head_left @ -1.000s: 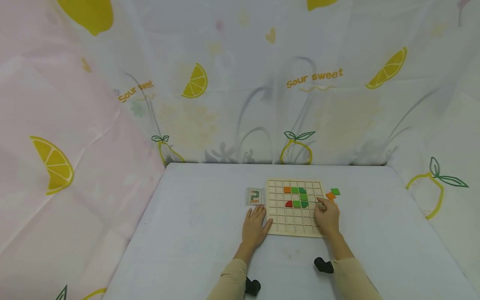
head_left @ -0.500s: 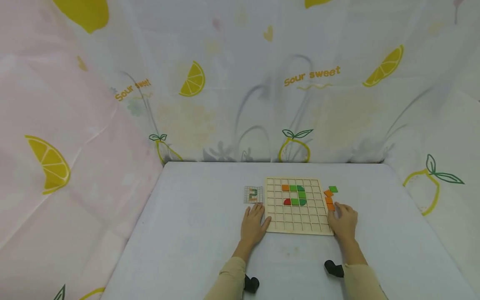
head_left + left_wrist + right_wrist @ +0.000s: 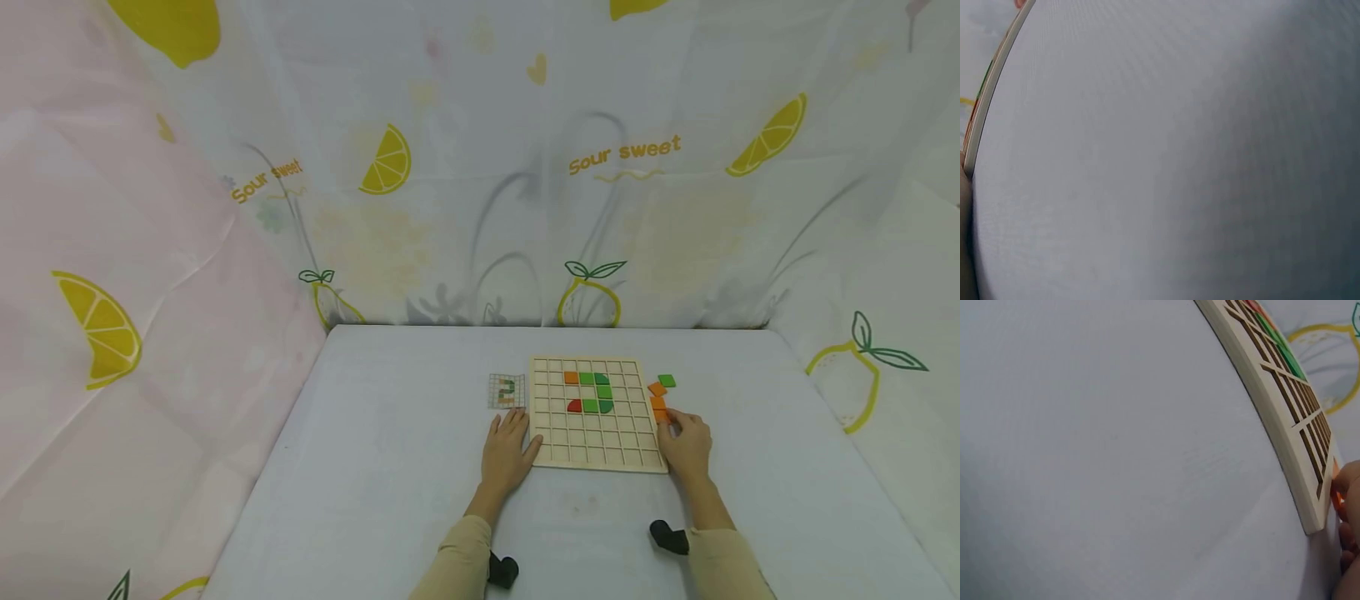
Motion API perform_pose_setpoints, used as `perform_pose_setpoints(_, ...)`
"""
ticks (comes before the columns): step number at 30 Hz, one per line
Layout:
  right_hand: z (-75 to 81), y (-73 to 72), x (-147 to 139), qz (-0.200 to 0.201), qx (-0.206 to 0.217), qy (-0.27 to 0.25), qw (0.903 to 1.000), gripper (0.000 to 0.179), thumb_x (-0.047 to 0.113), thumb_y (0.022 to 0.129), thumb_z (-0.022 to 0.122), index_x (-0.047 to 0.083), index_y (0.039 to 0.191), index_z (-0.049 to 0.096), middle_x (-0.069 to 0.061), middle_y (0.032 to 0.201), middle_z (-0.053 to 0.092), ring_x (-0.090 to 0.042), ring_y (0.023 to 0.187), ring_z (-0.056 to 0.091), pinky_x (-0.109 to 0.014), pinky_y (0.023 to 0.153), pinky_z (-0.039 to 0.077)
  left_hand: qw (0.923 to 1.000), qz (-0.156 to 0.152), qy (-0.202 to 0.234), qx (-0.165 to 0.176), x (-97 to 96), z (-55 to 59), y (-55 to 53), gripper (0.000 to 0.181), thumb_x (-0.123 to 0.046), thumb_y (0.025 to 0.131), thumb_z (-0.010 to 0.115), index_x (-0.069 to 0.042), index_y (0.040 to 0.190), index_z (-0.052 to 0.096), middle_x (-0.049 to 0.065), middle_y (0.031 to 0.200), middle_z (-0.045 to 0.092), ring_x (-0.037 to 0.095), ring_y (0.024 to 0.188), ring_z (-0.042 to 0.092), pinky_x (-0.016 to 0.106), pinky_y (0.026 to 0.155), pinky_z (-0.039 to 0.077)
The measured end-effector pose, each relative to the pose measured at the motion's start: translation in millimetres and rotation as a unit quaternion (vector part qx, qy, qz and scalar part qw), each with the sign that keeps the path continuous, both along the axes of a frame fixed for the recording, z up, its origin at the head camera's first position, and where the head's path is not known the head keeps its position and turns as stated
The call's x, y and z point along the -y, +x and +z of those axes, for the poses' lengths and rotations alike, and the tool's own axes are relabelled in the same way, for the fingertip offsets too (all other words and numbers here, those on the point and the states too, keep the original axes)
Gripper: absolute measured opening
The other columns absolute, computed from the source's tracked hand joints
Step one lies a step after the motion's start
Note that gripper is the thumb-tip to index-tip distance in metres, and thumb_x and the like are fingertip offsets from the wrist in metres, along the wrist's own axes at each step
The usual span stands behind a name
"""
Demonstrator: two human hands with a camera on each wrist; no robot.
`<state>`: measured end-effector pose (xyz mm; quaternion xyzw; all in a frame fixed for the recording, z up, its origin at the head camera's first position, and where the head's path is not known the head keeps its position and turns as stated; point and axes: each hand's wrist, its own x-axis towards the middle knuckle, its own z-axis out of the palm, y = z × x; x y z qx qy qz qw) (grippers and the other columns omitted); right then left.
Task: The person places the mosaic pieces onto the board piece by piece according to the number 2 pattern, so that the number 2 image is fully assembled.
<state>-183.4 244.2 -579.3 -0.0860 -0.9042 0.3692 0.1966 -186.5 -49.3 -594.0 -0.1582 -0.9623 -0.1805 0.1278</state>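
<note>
A pale wooden grid board [image 3: 592,442] lies on the white table. Orange, green and red tiles sit in some of its cells, among them a green tile [image 3: 604,392] and a red tile [image 3: 574,406]. My left hand [image 3: 507,454] rests with spread fingers at the board's left edge, thumb against it. Just above its fingertips is a small pattern card [image 3: 506,390]. At the board's right edge, my right hand [image 3: 686,446] pinches an orange tile [image 3: 662,416] between thumb and finger; the right wrist view shows a bit of orange [image 3: 1337,500] by the fingertips.
Beyond the right hand, a loose orange tile [image 3: 657,388] and a green tile [image 3: 667,381] lie beside the board. White table surface [image 3: 390,450] stretches to the left and right. A lemon-printed cloth [image 3: 450,233] hangs behind the table's back edge.
My right hand has moved from over the board's right side rightward to the orange tiles beside it, and its fingers have closed on one. The left hand stays at the board's left edge.
</note>
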Motion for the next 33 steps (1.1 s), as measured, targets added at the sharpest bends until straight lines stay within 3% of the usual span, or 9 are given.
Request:
perform_pose_setpoints(7, 9.1, 2.2, -9, 0.052, 0.056, 0.007, 0.9970, 0.034, 0.001, 0.085, 0.056, -0.015, 0.115, 0.056, -0.039, 0.114, 0.052, -0.053, 0.107, 0.046, -0.062, 0.090, 0.037, 1.0000, -0.002, 0.006, 0.005, 0.0, -0.8, 0.1, 0.050, -0.041, 0.095, 0.049, -0.005, 0.130, 0.056, 0.006, 0.137, 0.052, 0.020, 0.131, 0.043, 0.042, 0.114, 0.026)
perform_pose_setpoints(12, 15.8, 1.4, -13, 0.094, 0.072, 0.048, 0.9918, 0.033, -0.001, 0.084, 0.057, -0.013, 0.115, 0.058, -0.040, 0.112, 0.050, -0.054, 0.100, 0.050, -0.062, 0.077, 0.043, 0.9999, 0.000, 0.007, 0.007, 0.3, -1.3, -0.4, 0.051, -0.041, 0.095, 0.049, -0.005, 0.130, 0.056, 0.007, 0.137, 0.052, 0.021, 0.131, 0.043, 0.042, 0.114, 0.026)
perform_pose_setpoints(17, 16.6, 0.2, -14, 0.106, 0.086, 0.077, 0.9876, 0.033, -0.001, 0.083, 0.057, -0.010, 0.115, 0.059, -0.040, 0.111, 0.049, -0.056, 0.100, 0.050, -0.063, 0.071, 0.045, 0.9999, -0.002, 0.014, 0.009, 0.0, -0.5, -0.1, 0.051, -0.041, 0.095, 0.049, -0.004, 0.130, 0.056, 0.007, 0.137, 0.052, 0.021, 0.131, 0.043, 0.042, 0.114, 0.026)
perform_pose_setpoints(33, 8.0, 4.9, -12, 0.089, -0.005, 0.071, 0.9935, 0.027, -0.003, 0.081, 0.061, -0.013, 0.106, 0.061, -0.036, 0.103, 0.052, -0.054, 0.092, 0.052, -0.063, 0.069, 0.044, 0.9999, -0.001, 0.010, -0.003, -0.4, 0.4, 0.5, 0.049, -0.040, 0.095, 0.050, -0.004, 0.128, 0.057, 0.007, 0.136, 0.053, 0.021, 0.130, 0.044, 0.042, 0.113, 0.028)
